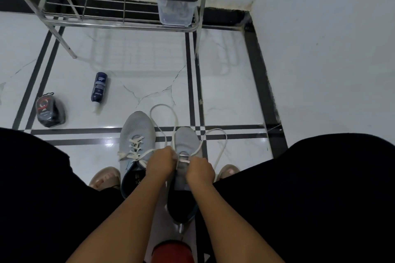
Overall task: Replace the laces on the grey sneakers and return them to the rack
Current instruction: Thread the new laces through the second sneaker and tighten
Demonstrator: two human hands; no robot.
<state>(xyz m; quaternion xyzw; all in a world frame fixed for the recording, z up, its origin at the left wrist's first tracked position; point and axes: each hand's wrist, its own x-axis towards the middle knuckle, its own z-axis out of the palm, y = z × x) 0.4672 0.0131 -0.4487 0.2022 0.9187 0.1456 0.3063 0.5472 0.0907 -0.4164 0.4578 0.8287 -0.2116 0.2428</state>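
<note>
Two grey sneakers stand side by side on the floor between my knees. The left sneaker [136,132] has a white lace threaded through its eyelets, with loose ends trailing off both sides. The right sneaker [185,141] has a long white lace [222,145] looping out over the tiles. My left hand [159,163] and my right hand [199,172] pinch that lace at the right sneaker's eyelets, near the tongue. The metal shoe rack [119,24] stands ahead at the top of the view.
A clear plastic box with a dark lid [175,6] sits on the rack's lower shelf. A dark blue bottle [99,89] and a small dark shoe-polish package [50,111] lie on the floor at left. A white wall corner rises at right. A red object [173,252] is between my legs.
</note>
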